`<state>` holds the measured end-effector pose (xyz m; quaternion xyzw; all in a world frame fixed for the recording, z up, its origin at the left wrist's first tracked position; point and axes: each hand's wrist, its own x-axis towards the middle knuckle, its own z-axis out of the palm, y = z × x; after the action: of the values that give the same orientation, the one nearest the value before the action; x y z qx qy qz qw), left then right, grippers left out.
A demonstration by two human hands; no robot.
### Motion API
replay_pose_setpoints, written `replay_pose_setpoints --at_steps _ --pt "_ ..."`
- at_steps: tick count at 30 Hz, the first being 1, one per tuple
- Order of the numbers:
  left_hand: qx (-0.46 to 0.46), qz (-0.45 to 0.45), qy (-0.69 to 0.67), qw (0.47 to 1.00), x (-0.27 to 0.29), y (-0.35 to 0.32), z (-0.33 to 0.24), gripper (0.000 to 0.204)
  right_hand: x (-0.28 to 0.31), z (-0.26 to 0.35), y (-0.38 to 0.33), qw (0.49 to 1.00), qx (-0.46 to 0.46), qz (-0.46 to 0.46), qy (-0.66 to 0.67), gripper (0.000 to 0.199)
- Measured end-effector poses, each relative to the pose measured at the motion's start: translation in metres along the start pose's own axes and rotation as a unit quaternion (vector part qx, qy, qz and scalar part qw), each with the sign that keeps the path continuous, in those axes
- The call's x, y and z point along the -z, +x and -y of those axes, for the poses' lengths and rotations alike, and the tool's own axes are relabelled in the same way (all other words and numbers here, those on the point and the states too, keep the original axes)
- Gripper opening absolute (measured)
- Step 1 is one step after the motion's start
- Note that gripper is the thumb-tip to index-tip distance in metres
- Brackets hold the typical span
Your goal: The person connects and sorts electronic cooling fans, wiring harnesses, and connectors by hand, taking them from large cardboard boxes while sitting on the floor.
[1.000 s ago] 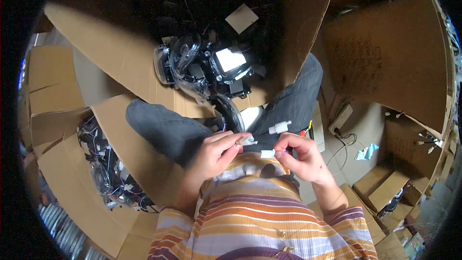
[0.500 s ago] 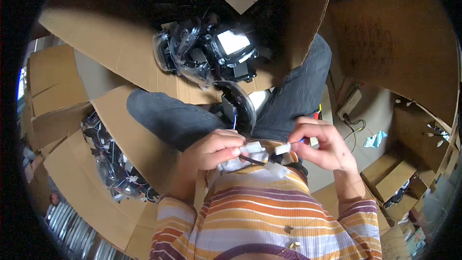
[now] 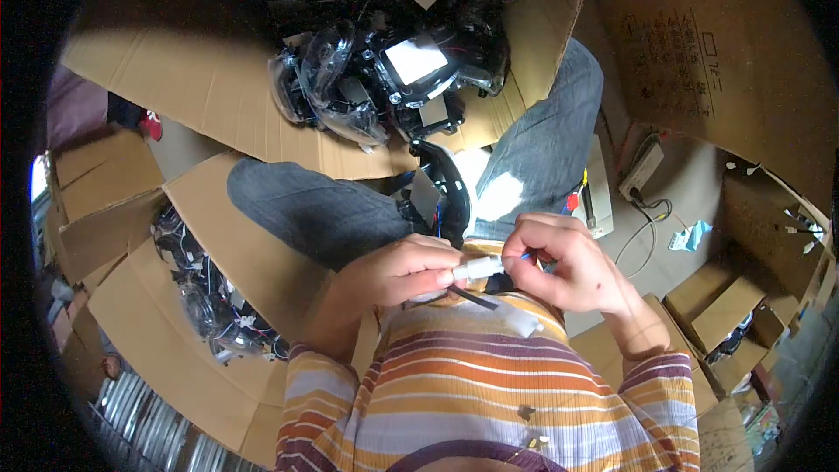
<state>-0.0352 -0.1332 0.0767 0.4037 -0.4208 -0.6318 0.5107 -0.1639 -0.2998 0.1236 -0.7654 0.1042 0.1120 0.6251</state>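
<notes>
Close to my body, my left hand (image 3: pixel 404 273) pinches a white plastic plug connector (image 3: pixel 476 269) between thumb and fingers. My right hand (image 3: pixel 564 264) is closed on a smaller white connector with a blue wire, its fingertips partly covering it. The two connectors meet end to end; whether they are locked together I cannot tell. Below them a black cable (image 3: pixel 474 298) runs out from under my left hand to another white connector (image 3: pixel 523 322), which lies against my striped shirt. Between my legs stands a curved black lamp unit with a clear cover (image 3: pixel 454 197).
A large cardboard box (image 3: pixel 236 109) ahead contains several clear-covered lamp units (image 3: pixel 336 79). At left, another box (image 3: pixel 131 315) holds more lamps and wires (image 3: pixel 210 306). On the floor at right are a power strip (image 3: pixel 642 166), cables and a small open box (image 3: pixel 717 315).
My right hand has moved slightly left, bringing its connector against the one in my left hand. The view has shifted a little, and the lamp unit between my legs stands more upright.
</notes>
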Motion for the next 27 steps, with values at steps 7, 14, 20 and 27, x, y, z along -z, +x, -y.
replay_pose_setpoints --at_steps 7,14,20,27 --pt "0.102 -0.057 0.013 0.993 0.002 -0.005 -0.011 0.018 0.023 -0.001 -0.009 0.992 -0.060 -0.081 0.070 0.005" --pt "0.109 -0.224 -0.092 0.964 0.000 -0.004 -0.005 0.015 0.028 0.003 -0.019 0.990 -0.034 -0.098 0.098 0.003" --pt "0.029 -0.239 0.020 0.970 -0.003 -0.004 -0.002 0.018 0.024 0.004 -0.020 0.982 -0.038 -0.078 0.165 0.003" --pt "-0.005 -0.284 0.055 0.957 -0.006 -0.005 0.006 0.026 0.016 0.004 -0.018 0.970 -0.066 -0.073 0.223 0.003"
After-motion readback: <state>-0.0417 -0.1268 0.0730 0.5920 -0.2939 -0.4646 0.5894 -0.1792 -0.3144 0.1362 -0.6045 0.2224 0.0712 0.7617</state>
